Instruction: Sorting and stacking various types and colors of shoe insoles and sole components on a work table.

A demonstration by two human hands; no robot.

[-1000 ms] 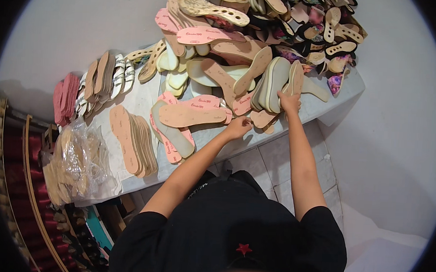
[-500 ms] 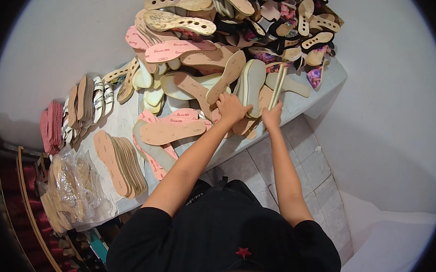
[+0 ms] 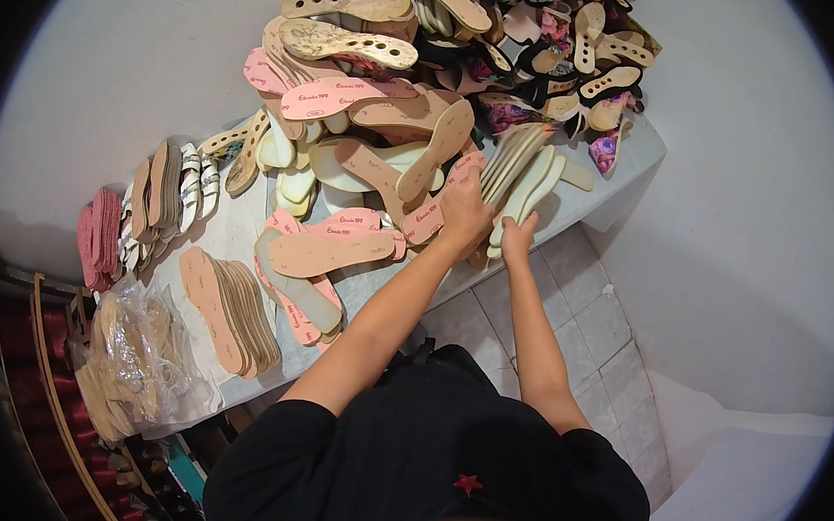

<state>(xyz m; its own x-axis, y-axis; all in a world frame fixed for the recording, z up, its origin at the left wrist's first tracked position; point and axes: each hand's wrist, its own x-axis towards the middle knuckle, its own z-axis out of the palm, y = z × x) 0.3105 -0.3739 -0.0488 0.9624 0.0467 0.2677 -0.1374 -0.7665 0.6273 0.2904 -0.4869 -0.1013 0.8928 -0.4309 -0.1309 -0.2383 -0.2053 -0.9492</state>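
Note:
Over the right part of the table, my left hand (image 3: pixel 465 209) is closed round a stack of insoles (image 3: pixel 514 162), tilted up on edge and slightly blurred. Close beside it, my right hand (image 3: pixel 518 236) grips the near ends of cream-coloured insoles (image 3: pixel 540 184), thumb on top and fingers hidden beneath. A pink printed insole (image 3: pixel 426 220) lies partly under my left hand. To its left a tan insole (image 3: pixel 332 255) rests across more pink ones.
Tan insoles (image 3: pixel 228 312) stand in a fanned row at the front left, near a clear plastic bag (image 3: pixel 139 350). Wooden soles with holes (image 3: pixel 348 44) lie at the back, beside a heap of floral uppers (image 3: pixel 605 150). The table edge (image 3: pixel 618 197) runs along the right.
The pale insole stack by my left hand has been tipped up on edge, baring a pink insole. The insoles in my right hand have turned from edge-on to show their broad face.

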